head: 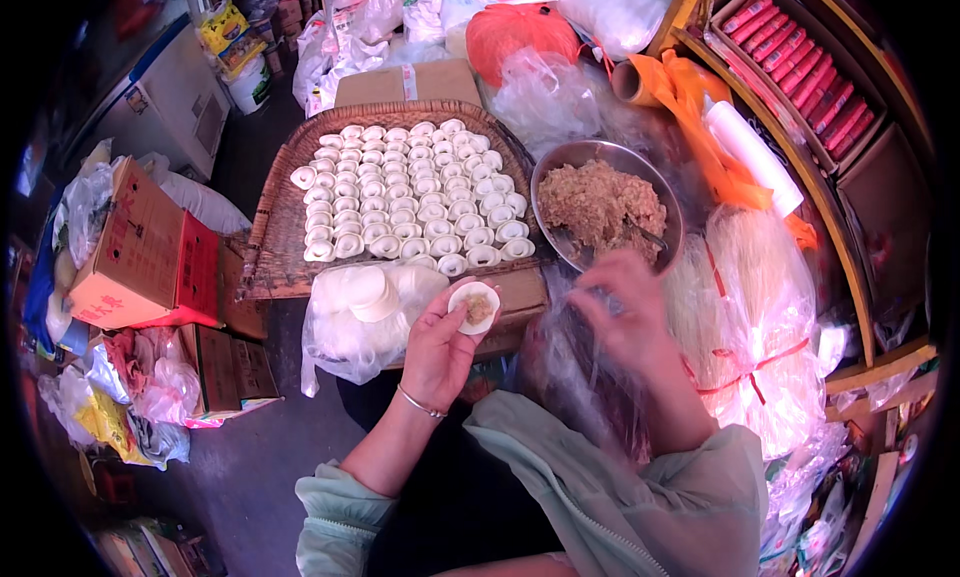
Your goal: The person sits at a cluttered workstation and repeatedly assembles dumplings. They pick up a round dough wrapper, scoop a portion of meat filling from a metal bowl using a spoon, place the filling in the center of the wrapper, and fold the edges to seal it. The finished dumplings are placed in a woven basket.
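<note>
A round dough wrapper (pixel 484 295) with a dab of minced filling lies in my left hand (pixel 442 333), its thumb at the filling. My right hand (pixel 619 303) is blurred, just below the near rim of a steel bowl (pixel 541 224); no object shows in it, and its finger positions are unclear. The bowl holds minced filling (pixel 600 194) with a metal utensil (pixel 646 233) stuck in it. Rows of folded dumplings (pixel 405 190) cover much of a woven tray (pixel 274 228). Before the tray, a stack of round wrappers (pixel 373 295) rests on a plastic bag (pixel 330 337).
A cardboard box (pixel 442 81) stands behind the tray. Bundled dry noodles (pixel 757 329) in clear plastic lie right of the bowl, below an orange bag (pixel 694 134) and a white roll (pixel 754 157). Shelving with red packets (pixel 795 66) borders the right; cartons (pixel 135 254) stand at left.
</note>
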{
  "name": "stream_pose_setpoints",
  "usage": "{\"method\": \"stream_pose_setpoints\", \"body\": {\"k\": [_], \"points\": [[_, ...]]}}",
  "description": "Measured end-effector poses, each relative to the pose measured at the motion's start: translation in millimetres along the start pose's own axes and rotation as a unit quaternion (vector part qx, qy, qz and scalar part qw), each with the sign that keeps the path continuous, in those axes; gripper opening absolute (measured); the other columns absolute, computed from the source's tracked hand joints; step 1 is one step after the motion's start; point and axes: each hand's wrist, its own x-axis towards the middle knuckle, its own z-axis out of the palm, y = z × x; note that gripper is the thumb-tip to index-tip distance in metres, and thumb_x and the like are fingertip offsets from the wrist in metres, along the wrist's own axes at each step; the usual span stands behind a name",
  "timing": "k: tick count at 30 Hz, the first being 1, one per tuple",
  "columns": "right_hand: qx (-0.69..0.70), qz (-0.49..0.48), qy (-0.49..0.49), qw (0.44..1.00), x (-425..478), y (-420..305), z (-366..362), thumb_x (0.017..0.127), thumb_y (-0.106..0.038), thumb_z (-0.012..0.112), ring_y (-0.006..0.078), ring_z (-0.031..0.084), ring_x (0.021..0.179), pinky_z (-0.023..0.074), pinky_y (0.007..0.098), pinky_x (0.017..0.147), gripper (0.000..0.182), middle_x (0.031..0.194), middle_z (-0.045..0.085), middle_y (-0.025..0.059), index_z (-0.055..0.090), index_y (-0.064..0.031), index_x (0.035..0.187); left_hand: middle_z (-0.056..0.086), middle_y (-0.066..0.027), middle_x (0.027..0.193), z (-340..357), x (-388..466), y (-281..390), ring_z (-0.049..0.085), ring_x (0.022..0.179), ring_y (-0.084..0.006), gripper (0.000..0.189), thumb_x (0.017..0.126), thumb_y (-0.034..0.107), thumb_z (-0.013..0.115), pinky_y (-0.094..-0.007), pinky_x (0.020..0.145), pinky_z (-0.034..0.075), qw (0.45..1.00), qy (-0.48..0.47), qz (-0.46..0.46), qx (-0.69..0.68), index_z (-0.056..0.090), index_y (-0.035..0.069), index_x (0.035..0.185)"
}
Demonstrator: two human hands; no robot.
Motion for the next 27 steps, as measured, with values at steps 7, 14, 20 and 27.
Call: {"method": "stream_pose_setpoints", "body": {"k": [7, 14, 20, 27], "points": [[0.115, -0.009, -0.142, 0.983, -18, -24, 73, 0.072, -0.003, 0.071, 0.0213, 0.056, 0.073, 0.045, 0.0315, 0.065, 0.012, 0.08, 0.056, 0.0069, 0.064, -0.0051, 0.081, 0.054, -0.0175, 0.123, -4, -31, -5, 0.056, 0.111, -0.0247, 0.032, 0.092, 0.001, 0.046, -0.0354, 0.097, 0.045, 1.0, 0.011, 0.001, 0.0, 0.047, -0.003, 0.124], [0.311, 0.249, -0.191, 0.897, -17, -28, 92, 0.088, -0.013, 0.061, 0.0066, 0.057, 0.07, 0.0455, 0.0234, 0.062, 0.011, 0.08, 0.061, 0.0013, 0.063, -0.0032, 0.093, 0.05, -0.0153, 0.128, -6, -53, 6, 0.054, 0.114, -0.0254, 0.036, 0.094, 0.003, 0.045, -0.0427, 0.096, 0.047, 0.999, 0.011, 0.026, -0.026, 0.043, -0.001, 0.129], [0.43, 0.304, -0.183, 0.83, -22, -26, 105, 0.089, -0.013, 0.06, 0.0074, 0.058, 0.075, 0.0484, 0.0229, 0.067, 0.015, 0.084, 0.063, 0.003, 0.061, 0.0009, 0.094, 0.044, -0.0134, 0.135, -16, -62, 1, 0.052, 0.117, -0.0272, 0.038, 0.095, 0.004, 0.044, -0.045, 0.097, 0.046, 0.998, 0.017, 0.064, 0.005, 0.04, 0.001, 0.132], [0.457, 0.333, -0.229, 0.792, -30, -23, 113, 0.089, -0.012, 0.061, 0.0068, 0.057, 0.074, 0.0468, 0.022, 0.067, 0.013, 0.081, 0.063, 0.0018, 0.063, 0.0006, 0.092, 0.05, -0.0142, 0.128, -24, -61, -2, 0.055, 0.112, -0.0249, 0.034, 0.096, 0.007, 0.044, -0.0417, 0.093, 0.05, 0.998, 0.02, 0.056, 0.03, 0.043, -0.001, 0.129]]}}
